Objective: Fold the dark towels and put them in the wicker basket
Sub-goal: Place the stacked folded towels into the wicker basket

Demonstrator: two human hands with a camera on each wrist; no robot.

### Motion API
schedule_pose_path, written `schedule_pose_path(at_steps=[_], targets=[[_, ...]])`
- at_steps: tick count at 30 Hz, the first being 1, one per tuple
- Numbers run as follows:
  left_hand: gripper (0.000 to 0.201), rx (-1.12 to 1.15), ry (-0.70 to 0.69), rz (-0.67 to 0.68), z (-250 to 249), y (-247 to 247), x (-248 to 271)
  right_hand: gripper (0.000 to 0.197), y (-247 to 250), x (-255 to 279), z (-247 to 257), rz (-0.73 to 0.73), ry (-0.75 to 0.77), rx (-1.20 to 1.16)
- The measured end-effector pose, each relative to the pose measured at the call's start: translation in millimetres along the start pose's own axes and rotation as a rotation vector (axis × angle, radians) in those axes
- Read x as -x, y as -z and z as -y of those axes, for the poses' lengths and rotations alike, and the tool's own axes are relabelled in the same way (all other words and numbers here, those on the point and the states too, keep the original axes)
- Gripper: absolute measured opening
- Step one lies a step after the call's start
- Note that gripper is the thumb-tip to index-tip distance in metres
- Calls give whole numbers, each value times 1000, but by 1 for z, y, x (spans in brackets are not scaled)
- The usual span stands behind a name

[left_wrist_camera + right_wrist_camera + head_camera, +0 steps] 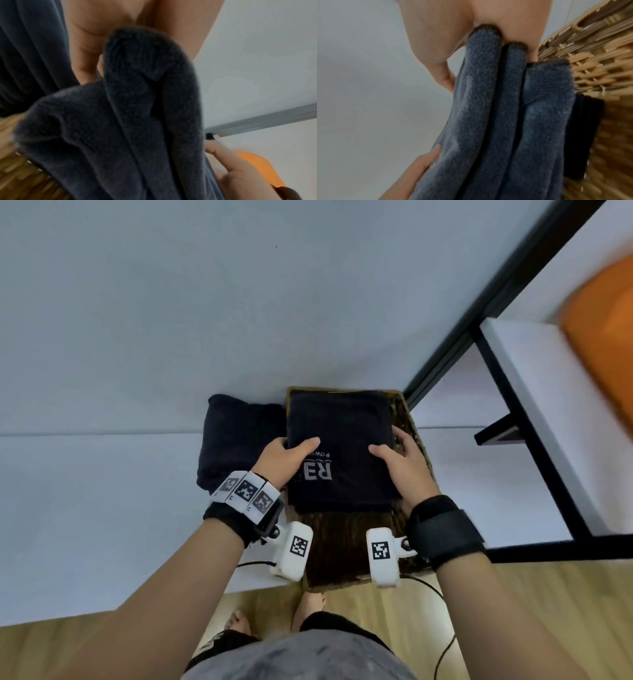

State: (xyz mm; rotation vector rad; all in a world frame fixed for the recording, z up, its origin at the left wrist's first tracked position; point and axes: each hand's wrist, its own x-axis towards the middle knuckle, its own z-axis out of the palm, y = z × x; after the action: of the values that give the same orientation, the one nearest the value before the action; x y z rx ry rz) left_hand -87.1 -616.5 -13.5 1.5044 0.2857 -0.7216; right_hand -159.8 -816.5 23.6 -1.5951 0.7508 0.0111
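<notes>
Both hands held a folded dark towel (342, 446) over the wicker basket (407, 419), which sat at the near edge of a white table (102, 474). Left hand (284, 457) gripped the towel's left edge, thumb on top, fingers under. Right hand (404, 463) gripped the right edge the same way, next to the basket's right wall. Towel lay flat, with a white logo facing up near the person. Wrist views showed several stacked folds pinched between thumb and fingers (436, 44); the towel looked grey-blue there. Could not tell if the towel's underside touched the basket bottom. A second towel (236, 440), folded, lay on the table just left of the basket, touching its left wall. A black frame (496, 344) and something orange (603, 344) stood to the right. Wood floor (513, 611) lay below.
</notes>
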Motion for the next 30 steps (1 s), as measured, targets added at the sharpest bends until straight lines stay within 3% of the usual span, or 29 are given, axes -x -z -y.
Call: schedule_pose_path(at_steps=[7,12,15,17,21,24,27,30], targets=[[69,-82,-55,-85,-11,-56,-61,56,29,-85,-1,-9,59,106],[73,-602,-185,-276,-3,-77,-67,58,30,-111,-19,-32,136,498],[66,-750,-317,-249,1,-89,-67,50,25,-110,-30,-10,222,610],[62,-818,-280,-223,0,-94,-67,51,22,-110,-37,69,172,689],[61,-848,-168,-147,-8,-90,-72,58,20,-114,-35,190,52,739],[60,-834,-128,-82,-20,-81,-70,60,19,-113,-24,170,36,762],[54,-740,-191,-163,-35,-65,-57,50,10,-104,-5,45,134,688],[31,-477,-205,-247,-45,-32,-41,32,-6,-90,16,-7,286,557]])
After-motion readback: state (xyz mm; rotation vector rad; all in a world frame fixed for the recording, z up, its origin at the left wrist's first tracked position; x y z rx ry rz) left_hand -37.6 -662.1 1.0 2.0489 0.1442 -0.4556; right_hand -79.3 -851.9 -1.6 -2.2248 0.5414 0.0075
